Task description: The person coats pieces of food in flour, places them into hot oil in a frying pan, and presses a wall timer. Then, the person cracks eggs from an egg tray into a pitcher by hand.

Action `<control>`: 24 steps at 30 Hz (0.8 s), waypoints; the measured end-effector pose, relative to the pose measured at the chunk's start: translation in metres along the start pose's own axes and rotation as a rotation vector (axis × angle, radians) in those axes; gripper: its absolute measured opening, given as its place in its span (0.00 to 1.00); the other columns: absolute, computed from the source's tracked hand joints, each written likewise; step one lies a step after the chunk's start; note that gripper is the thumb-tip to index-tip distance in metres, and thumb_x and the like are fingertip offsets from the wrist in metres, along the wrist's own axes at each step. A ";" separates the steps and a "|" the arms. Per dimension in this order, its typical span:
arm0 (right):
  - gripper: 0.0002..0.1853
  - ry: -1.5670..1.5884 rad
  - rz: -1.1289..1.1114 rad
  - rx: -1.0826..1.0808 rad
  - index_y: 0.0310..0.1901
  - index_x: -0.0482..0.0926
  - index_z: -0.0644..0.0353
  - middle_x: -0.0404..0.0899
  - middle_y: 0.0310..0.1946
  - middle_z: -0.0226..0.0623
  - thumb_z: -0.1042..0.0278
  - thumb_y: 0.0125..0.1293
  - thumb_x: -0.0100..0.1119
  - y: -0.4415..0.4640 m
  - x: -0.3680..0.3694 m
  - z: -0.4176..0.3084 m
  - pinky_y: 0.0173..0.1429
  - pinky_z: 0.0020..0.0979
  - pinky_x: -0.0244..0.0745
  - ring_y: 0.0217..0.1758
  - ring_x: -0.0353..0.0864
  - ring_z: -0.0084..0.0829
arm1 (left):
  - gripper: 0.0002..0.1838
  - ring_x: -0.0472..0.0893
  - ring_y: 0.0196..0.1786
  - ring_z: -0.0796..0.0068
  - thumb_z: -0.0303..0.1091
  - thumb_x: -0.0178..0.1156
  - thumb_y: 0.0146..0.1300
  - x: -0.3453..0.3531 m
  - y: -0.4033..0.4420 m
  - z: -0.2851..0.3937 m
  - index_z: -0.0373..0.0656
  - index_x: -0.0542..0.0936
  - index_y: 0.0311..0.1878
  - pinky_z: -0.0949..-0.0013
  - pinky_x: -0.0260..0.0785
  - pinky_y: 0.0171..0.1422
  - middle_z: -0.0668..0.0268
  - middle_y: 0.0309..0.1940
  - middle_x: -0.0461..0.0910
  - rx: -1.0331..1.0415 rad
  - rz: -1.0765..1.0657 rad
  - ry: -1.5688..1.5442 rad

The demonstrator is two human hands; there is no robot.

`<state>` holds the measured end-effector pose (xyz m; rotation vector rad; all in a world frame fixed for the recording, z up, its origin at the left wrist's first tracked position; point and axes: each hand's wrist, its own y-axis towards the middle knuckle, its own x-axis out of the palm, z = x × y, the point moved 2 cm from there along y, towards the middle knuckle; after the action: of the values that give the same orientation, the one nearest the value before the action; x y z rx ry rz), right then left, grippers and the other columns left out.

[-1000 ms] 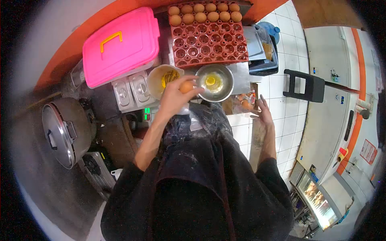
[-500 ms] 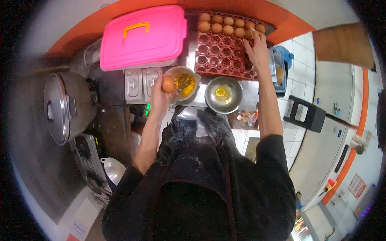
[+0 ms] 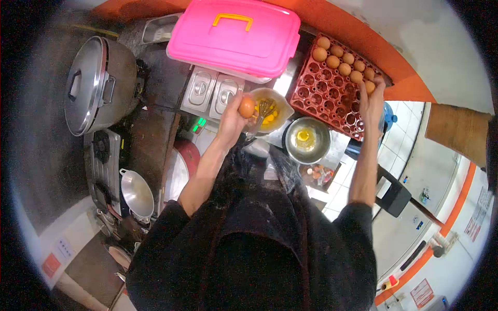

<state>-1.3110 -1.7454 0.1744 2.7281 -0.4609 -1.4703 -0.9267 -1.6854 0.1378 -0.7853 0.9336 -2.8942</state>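
Note:
My left hand point(image 3: 233, 122) is closed around a brown egg point(image 3: 246, 107), held at the left side of a pale bowl point(image 3: 282, 118). Several yolks and a whisk point(image 3: 265, 109) are in that bowl. My right hand point(image 3: 372, 98) reaches to the right end of the red egg tray point(image 3: 324, 96), its fingers around another brown egg point(image 3: 369, 86). Several brown eggs point(image 3: 344, 69) fill the back rows of the tray, and its front cups hold none. Between the hands stands a steel bowl point(image 3: 324, 147) with yolk and clear egg white in it.
A pink lidded box point(image 3: 233, 41) stands behind two lidded steel containers point(image 3: 198, 89). At the left are a large lidded pot point(image 3: 116, 78), a stove point(image 3: 106, 150) and an aluminium pan point(image 3: 137, 193). Eggshells point(image 3: 316, 172) lie below the steel bowl.
The view has turned, so the counter things sit farther right and tilted. My right hand remains at the tray's right end, fingers now around an egg. The left hand still holds its egg.

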 end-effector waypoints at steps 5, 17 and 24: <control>0.25 0.572 -0.110 0.052 0.67 0.63 0.69 0.64 0.66 0.55 0.61 0.75 0.50 -0.097 0.061 -0.133 0.75 0.41 0.56 0.70 0.64 0.47 | 0.25 0.76 0.44 0.74 0.54 0.38 0.80 0.015 0.012 -0.024 0.43 0.73 0.58 0.68 0.68 0.46 0.64 0.46 0.77 0.027 -0.063 -0.046; 0.29 1.040 -0.537 0.318 0.68 0.62 0.64 0.73 0.57 0.43 0.49 0.78 0.48 -0.131 0.135 -0.118 0.65 0.34 0.69 0.59 0.73 0.31 | 0.25 0.75 0.63 0.71 0.48 0.55 0.73 0.001 0.023 -0.019 0.42 0.72 0.65 0.67 0.67 0.68 0.62 0.61 0.75 0.028 -0.085 0.330; 0.30 0.918 -0.842 0.195 0.67 0.67 0.64 0.78 0.51 0.37 0.48 0.75 0.54 -0.113 0.120 -0.113 0.55 0.29 0.75 0.49 0.78 0.27 | 0.26 0.78 0.58 0.73 0.37 0.71 0.60 0.012 0.030 0.021 0.38 0.77 0.60 0.67 0.70 0.63 0.62 0.56 0.80 0.293 -0.477 0.829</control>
<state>-1.1275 -1.6835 0.1231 3.4774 0.6598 0.0226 -0.9318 -1.7231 0.1416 0.3079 0.2903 -3.7134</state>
